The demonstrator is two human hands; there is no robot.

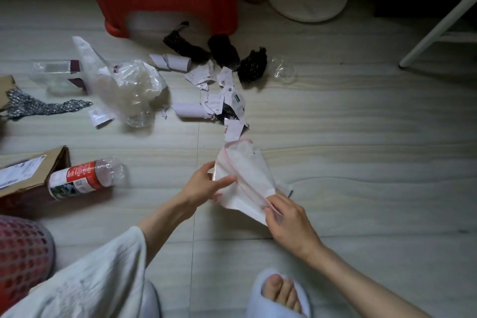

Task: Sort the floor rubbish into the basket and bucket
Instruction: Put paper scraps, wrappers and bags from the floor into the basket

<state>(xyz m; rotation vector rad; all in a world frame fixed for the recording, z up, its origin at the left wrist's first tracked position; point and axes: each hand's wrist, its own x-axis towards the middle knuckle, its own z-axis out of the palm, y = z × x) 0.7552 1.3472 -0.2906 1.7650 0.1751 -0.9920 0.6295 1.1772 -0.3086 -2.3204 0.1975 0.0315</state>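
I've got a clear zip-top plastic bag with a red seal line (245, 175), crumpled, lifted just above the pale floor (361, 150). Left hand (204, 184) pinches its near-left edge, right hand (289, 217) pinches the lower corner. I count three black mesh scraps (251, 64) and two white paper rolls (178, 62) beyond.

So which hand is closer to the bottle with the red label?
The left hand. It holds the zip bag just right of the bottle. The right hand grips the bag's other end, farther right and nearer the person.
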